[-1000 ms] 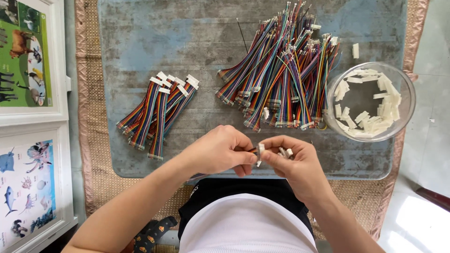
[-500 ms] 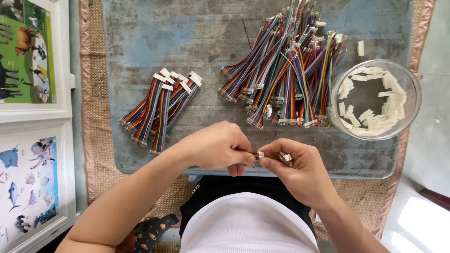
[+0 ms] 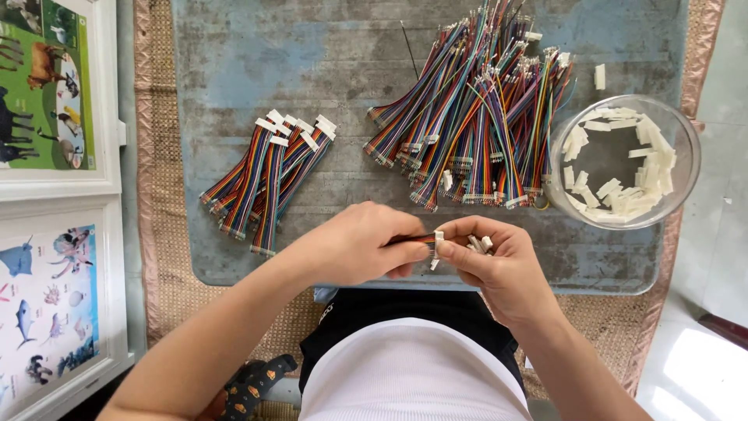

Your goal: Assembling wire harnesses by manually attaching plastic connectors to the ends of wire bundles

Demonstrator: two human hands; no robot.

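My left hand pinches the end of a rainbow ribbon cable near the front edge of the blue-grey board. My right hand holds a small white plastic connector against that cable end, with a few more white connectors tucked in its fingers. The two hands touch at the fingertips. Most of the cable is hidden under my left hand.
A small bundle of ribbon cables with white connectors lies left of centre. A large loose pile of ribbon cables lies at upper right. A clear glass bowl of white connectors stands at the right. Picture frames lie at left on a woven mat.
My hands have stayed together at the board's front edge, shifting only slightly. The connector is still being worked at the cable end.
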